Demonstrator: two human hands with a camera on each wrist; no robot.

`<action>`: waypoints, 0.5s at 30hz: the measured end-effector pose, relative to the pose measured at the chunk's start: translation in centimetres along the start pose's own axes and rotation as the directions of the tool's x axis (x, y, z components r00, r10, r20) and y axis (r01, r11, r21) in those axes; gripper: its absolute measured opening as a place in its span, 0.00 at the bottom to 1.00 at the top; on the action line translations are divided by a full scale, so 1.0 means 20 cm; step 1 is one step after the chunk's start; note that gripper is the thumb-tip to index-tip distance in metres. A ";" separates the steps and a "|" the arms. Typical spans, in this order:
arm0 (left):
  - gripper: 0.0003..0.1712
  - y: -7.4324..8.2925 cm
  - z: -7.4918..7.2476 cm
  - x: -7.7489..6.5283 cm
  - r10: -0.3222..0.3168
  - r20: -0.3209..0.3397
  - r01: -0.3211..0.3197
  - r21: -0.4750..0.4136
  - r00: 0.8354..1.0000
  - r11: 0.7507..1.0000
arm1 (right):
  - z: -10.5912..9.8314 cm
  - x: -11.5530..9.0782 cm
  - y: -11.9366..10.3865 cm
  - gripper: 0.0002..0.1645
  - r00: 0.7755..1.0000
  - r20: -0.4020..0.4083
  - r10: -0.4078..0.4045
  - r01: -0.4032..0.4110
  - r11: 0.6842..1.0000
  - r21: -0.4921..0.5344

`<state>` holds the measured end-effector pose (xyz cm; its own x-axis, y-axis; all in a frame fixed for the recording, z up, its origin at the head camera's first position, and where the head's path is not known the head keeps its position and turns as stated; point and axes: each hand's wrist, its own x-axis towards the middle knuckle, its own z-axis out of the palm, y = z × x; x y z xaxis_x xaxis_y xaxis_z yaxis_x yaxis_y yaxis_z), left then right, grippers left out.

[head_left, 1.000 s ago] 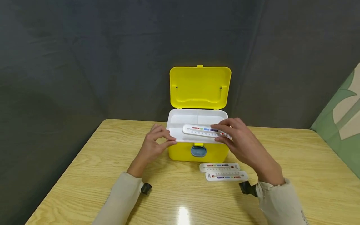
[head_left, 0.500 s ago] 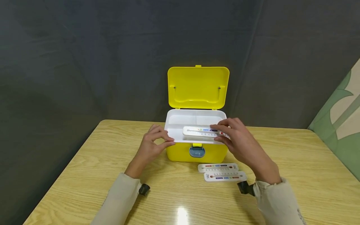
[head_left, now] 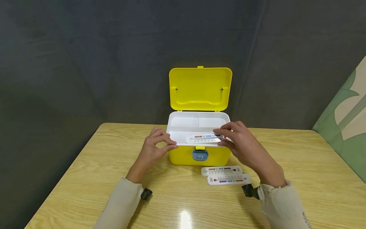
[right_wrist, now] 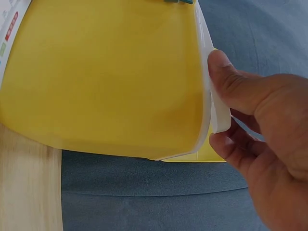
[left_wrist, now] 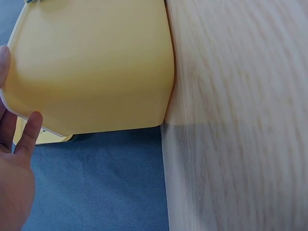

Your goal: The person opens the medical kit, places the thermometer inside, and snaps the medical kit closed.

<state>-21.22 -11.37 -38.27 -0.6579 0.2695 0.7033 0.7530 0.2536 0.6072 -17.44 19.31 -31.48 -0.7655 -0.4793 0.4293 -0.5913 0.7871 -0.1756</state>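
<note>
A yellow storage box stands with its lid raised, and a white divided tray fills its top. In the front compartment my right hand pinches the right end of a white thermometer, which lies low and almost level with the tray floor. At the box's front left corner my left hand holds the tray's rim between thumb and fingers. The right wrist view shows the thermometer's white end between thumb and fingers, just inside the rim.
Two more white thermometers, a rear one and a front one, lie on the wooden table before the box. A blue-grey latch hangs on its front. Dark cloth covers the background.
My right hand has lowered the thermometer slightly toward the front of the tray. My left hand keeps its place on the corner. The whole head view has shifted a little.
</note>
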 end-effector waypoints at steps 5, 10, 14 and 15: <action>0.07 0.00 0.00 0.00 -0.004 0.005 0.004 -0.003 1.000 1.000 | -0.01 -0.01 -0.01 0.23 0.999 0.034 0.020 -0.020 1.000 -0.008; 0.08 0.00 0.00 0.01 0.024 0.003 -0.024 -0.003 1.000 1.000 | -0.03 -0.01 -0.01 0.22 0.996 0.072 0.043 -0.042 0.999 -0.017; 0.08 0.00 0.01 0.01 0.031 0.003 -0.031 -0.002 1.000 1.000 | -0.03 -0.01 -0.01 0.22 0.995 0.092 0.046 -0.045 0.999 -0.017; 0.08 0.00 0.01 0.01 0.031 0.004 -0.031 -0.003 1.000 1.000 | -0.03 -0.01 -0.01 0.22 0.994 0.096 0.047 -0.045 0.999 -0.015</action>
<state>-21.38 -11.22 -38.28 -0.6344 0.2810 0.7202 0.7730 0.2425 0.5863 -16.96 19.48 -31.04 -0.8129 -0.4771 0.3339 -0.5522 0.8137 -0.1816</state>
